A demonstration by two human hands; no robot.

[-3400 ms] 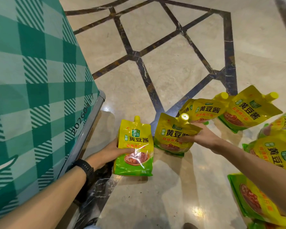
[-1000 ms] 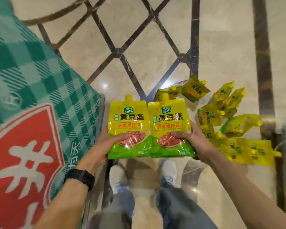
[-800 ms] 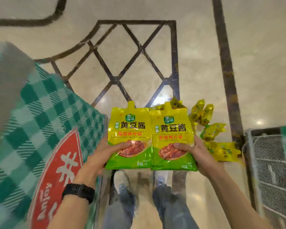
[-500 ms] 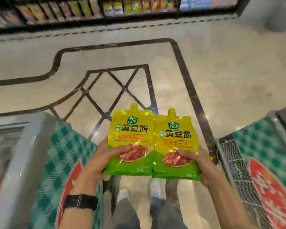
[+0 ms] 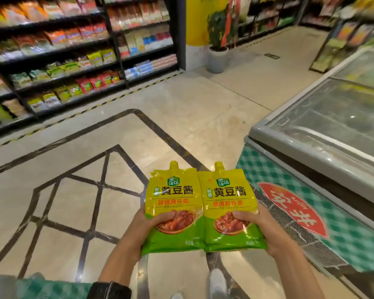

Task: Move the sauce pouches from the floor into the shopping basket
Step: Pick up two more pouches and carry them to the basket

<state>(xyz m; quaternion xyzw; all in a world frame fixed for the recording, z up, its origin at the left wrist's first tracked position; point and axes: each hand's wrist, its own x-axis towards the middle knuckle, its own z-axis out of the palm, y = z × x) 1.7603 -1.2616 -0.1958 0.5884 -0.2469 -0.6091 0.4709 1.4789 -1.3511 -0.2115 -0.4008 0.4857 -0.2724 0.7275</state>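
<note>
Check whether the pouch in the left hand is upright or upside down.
Upright: left pouch has its spout on top; left hand grips its lower half.

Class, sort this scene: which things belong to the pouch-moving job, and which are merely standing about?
Job: left hand, left-hand pouch, right hand, right-hand pouch.
Standing about: shelves, freezer, potted plant, wristwatch.

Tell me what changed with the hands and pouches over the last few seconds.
The right hand lifted the right pouch off the floor and brought it beside the left pouch; both rose, spouts up. The floor pile left view. The left hand kept its grip.
</note>
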